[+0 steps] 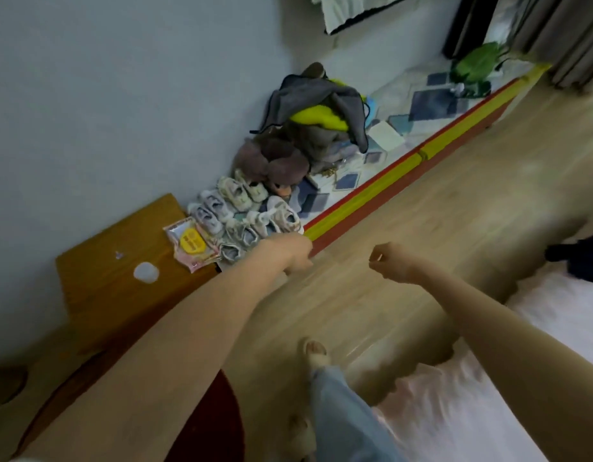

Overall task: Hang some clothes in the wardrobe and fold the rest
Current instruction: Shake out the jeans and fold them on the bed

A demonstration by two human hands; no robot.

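Observation:
A pile of clothes (318, 111), grey, yellow and brown, lies heaped on a low bed against the wall at the upper middle. My left hand (296, 253) reaches out over the bed's near corner with its fingers curled under and nothing in it. My right hand (393, 261) hangs above the wooden floor as a loose fist that holds nothing. Both hands are well short of the pile. A dark garment (578, 258) lies on the pink bed at the right edge.
Several small shoes (241, 211) lie in rows on the low bed (371, 198) with its red and yellow side. A wooden bedside table (121, 261) holds a packet and a small white lid. Pink bedding (488, 395) fills the lower right. My feet stand on the wooden floor.

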